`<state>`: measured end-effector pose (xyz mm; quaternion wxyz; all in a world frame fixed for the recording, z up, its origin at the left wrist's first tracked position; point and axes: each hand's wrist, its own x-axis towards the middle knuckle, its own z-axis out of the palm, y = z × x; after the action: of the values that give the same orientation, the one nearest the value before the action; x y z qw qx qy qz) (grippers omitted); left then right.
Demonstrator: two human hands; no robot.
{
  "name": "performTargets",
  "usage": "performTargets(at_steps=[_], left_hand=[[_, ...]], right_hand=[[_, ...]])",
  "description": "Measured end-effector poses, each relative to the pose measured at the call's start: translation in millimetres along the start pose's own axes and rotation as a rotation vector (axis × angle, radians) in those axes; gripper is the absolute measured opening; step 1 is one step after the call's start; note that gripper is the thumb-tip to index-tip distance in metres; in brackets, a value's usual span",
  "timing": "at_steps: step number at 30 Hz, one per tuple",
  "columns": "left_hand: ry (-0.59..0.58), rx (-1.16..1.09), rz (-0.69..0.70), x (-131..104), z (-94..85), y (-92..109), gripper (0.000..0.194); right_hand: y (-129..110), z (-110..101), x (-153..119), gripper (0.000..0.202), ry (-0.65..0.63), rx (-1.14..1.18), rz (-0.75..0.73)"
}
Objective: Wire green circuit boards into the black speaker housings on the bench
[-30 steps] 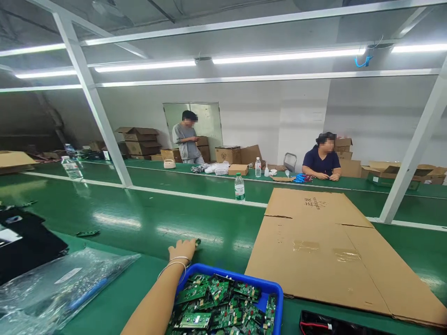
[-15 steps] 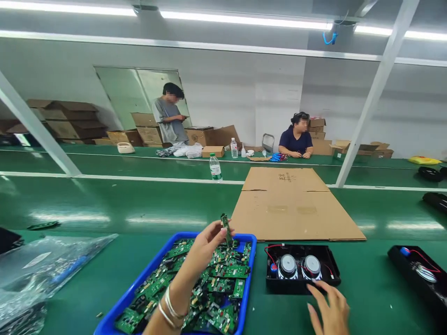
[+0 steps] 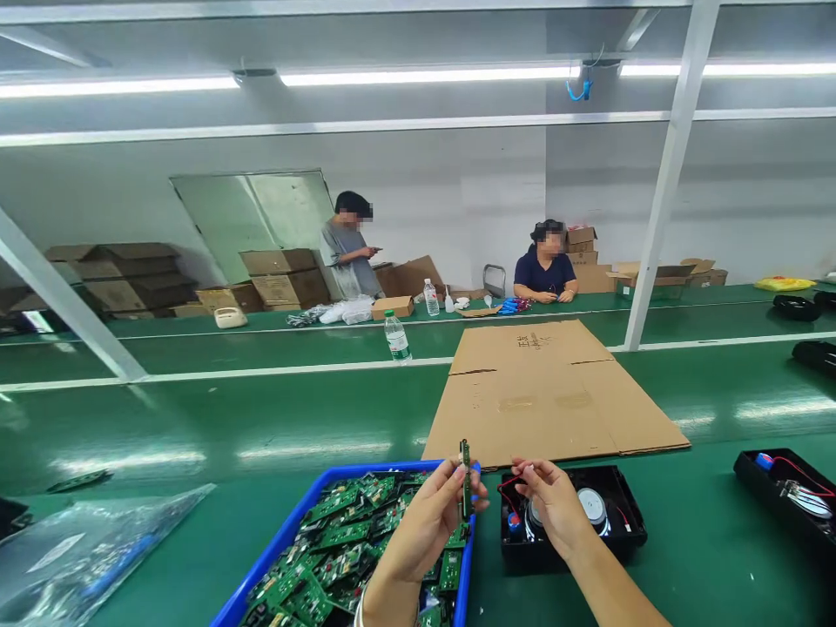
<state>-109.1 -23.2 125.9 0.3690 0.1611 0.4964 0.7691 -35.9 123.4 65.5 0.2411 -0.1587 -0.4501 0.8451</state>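
Note:
My left hand [image 3: 434,514] is closed on a green circuit board [image 3: 465,479], held upright above the right rim of a blue tray [image 3: 287,531]. Many similar circuit boards [image 3: 346,531] lie heaped in that tray. My right hand [image 3: 552,501] pinches the end of a red wire [image 3: 506,488] that comes from a black speaker box [image 3: 620,549]. Inside the box sit two round speakers, the right speaker [image 3: 592,507] showing and the left one partly covered by my hand. A small blue part [image 3: 514,521] lies at the box's left end.
A flattened cardboard sheet [image 3: 549,401] lies behind the box. To the right is another black speaker box [image 3: 784,496]; a clear plastic bag [image 3: 97,540] lies at left. A water bottle [image 3: 396,338] stands farther back. Two people are across the benches, one standing [image 3: 353,252], one seated [image 3: 545,266].
My right hand has moved up and left from the box's front edge and now pinches the red wire. My left hand has brought the circuit board right and lower, close to my right hand.

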Motion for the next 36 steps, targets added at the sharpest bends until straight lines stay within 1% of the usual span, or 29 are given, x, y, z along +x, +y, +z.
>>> performTargets(at_steps=[2, 4, 6, 8, 12, 14, 16, 17, 19, 22, 24, 27, 29, 33, 36], left_hand=[[0.044, 0.008, 0.004, 3, 2.6, -4, 0.044], [0.085, 0.044, -0.005, 7, 5.9, -10, 0.048], [0.099, 0.080, 0.004, 11, 9.7, -16, 0.051], [0.098, 0.081, 0.025, 13, 13.6, -21, 0.048], [0.107, -0.016, 0.030, 14, 20.6, -29, 0.046], [0.104, -0.051, 0.029, 14, 22.9, -31, 0.044], [0.067, -0.022, 0.038, 13, 23.7, -31, 0.040], [0.038, 0.029, 0.044, 13, 23.4, -30, 0.039], [-0.016, 0.214, 0.051, 11, 21.9, -26, 0.038], [-0.029, 0.560, 0.050, 7, 18.9, -19, 0.031], [-0.026, 0.675, 0.050, 4, 18.6, -16, 0.029], [-0.046, 0.635, 0.044, 2, 21.4, -15, 0.030], [-0.058, 0.581, 0.045, 2, 23.9, -16, 0.033], [-0.066, 0.561, 0.098, 6, 23.9, -22, 0.037], [-0.041, 0.584, 0.163, 11, 18.7, -24, 0.032]], right_hand=[[-7, 0, -7, 0.040, -0.011, 0.157, 0.071], [-14, 1, -12, 0.039, -0.012, 0.241, 0.159], [-20, 4, -16, 0.039, -0.004, 0.243, 0.217], [-26, 7, -18, 0.041, 0.002, 0.190, 0.230], [-31, 11, -21, 0.042, 0.021, -0.025, 0.123], [-29, 11, -23, 0.038, 0.010, -0.190, 0.045], [-27, 11, -25, 0.033, -0.017, -0.358, -0.032], [-25, 10, -26, 0.030, -0.029, -0.436, -0.076], [-23, 9, -28, 0.026, -0.032, -0.584, -0.185], [-24, 8, -31, 0.021, -0.013, -0.776, -0.369], [-26, 8, -31, 0.017, -0.041, -0.845, -0.450], [-27, 9, -30, 0.014, -0.110, -0.885, -0.473], [-26, 9, -29, 0.013, -0.118, -0.898, -0.464], [-26, 8, -28, 0.013, -0.097, -0.890, -0.465], [-27, 9, -29, 0.013, -0.154, -0.874, -0.440]])
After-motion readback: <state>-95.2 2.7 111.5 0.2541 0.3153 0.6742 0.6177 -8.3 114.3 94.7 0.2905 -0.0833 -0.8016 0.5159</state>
